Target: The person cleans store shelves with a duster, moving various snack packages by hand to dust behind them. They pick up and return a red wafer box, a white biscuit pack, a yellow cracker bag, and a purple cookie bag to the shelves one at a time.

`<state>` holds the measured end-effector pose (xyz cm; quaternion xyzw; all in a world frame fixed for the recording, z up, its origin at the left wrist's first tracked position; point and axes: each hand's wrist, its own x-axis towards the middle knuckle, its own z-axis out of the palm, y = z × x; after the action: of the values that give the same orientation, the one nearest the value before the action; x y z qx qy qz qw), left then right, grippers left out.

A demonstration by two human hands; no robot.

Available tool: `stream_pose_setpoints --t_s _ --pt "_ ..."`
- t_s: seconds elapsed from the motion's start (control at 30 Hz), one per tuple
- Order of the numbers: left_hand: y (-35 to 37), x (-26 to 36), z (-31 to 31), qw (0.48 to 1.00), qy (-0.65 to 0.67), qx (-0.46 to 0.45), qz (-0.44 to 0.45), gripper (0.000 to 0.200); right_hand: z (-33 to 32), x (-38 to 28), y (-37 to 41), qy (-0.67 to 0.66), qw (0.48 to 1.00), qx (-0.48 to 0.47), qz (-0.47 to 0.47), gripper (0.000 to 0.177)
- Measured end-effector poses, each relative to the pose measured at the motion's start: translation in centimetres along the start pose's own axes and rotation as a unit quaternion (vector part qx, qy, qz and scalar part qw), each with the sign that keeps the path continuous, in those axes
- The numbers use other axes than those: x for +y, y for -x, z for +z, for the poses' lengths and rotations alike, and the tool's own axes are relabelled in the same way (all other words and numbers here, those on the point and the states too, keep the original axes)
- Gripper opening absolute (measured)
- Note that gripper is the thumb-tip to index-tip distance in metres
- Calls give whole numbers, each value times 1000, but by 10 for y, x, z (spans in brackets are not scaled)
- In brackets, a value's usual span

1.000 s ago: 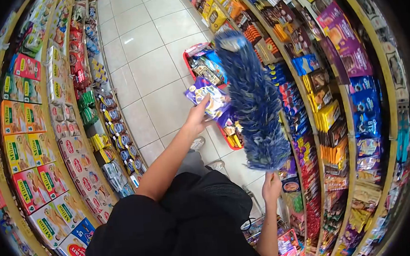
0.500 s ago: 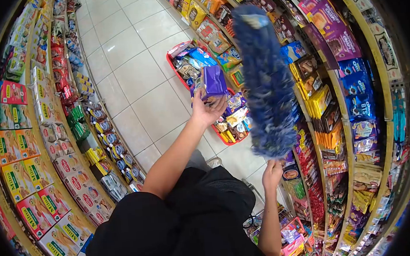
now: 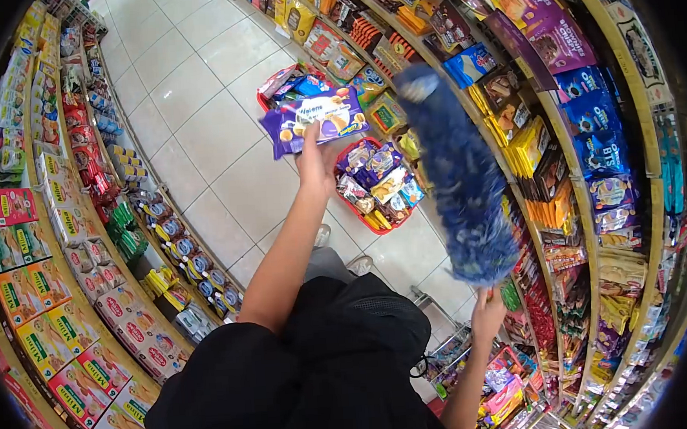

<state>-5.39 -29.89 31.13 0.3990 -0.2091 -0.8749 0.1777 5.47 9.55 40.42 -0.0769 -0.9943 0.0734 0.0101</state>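
My left hand (image 3: 314, 165) grips a purple snack packet (image 3: 329, 111), its printed front turned up and the thumb lying across it. Behind and below it, two red baskets (image 3: 377, 231) full of snack packs stand on the floor by the right-hand shelf; the packet hides part of the farther one. In my right hand (image 3: 488, 316) is the handle of a fluffy dark blue duster (image 3: 468, 187). The duster's head points up and away, in front of the right-hand shelves.
Tall shelves (image 3: 530, 156) of snacks line the right side. Boxed goods (image 3: 48, 335) fill the shelves on the left. Between them runs a tiled aisle (image 3: 186, 90). A metal cart (image 3: 452, 348) and bright packs (image 3: 502, 397) are beside me at lower right.
My left hand has turned the purple packet so its printed front shows, moving it left and slightly up. The duster and right hand have shifted right and down.
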Motion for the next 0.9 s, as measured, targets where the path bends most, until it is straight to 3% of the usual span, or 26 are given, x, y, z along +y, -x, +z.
stream_pose_setpoints --t_s 0.03,0.13,0.2,0.27,0.33,0.4,0.5,0.6,0.67,0.73,0.77,0.8,0.9 --pt "-8 -1 0 995 -23 4 95 60 -8 4 5 47 999 -14 -8 28" --pt "3 11 6 963 -149 -27 222 53 -20 14 12 186 979 -66 -46 28" --pt "5 12 3 929 -292 -76 214 43 -20 6 12 188 974 -79 -99 32" --pt "-1 5 -11 841 -475 -146 213 42 -14 -15 8 159 972 -105 -136 32" --pt "4 -22 -21 691 -610 -30 386 51 0 -39 7 134 978 -115 -111 34" --pt "5 -33 -35 621 -640 -55 449 65 7 -62 4 108 982 -124 -93 34" --pt "-9 -33 -51 670 -577 -12 466 62 18 -71 2 111 981 -154 -48 35" --pt "-18 -21 -62 760 -522 -45 384 59 27 -61 1 118 981 -152 10 35" --pt "-17 -14 -70 788 -499 -31 361 56 23 -60 2 81 989 -114 43 34" --pt "-5 1 -68 786 -521 -12 331 54 21 -58 2 25 993 -100 61 33" --pt "-2 6 -66 740 -563 -24 366 55 21 -55 1 -11 993 -104 62 33" --pt "-1 5 -68 736 -571 -37 362 55 19 -55 0 -46 991 -108 64 32" --pt "0 -9 -77 721 -599 -60 345 52 13 -74 5 -134 977 -163 38 32"
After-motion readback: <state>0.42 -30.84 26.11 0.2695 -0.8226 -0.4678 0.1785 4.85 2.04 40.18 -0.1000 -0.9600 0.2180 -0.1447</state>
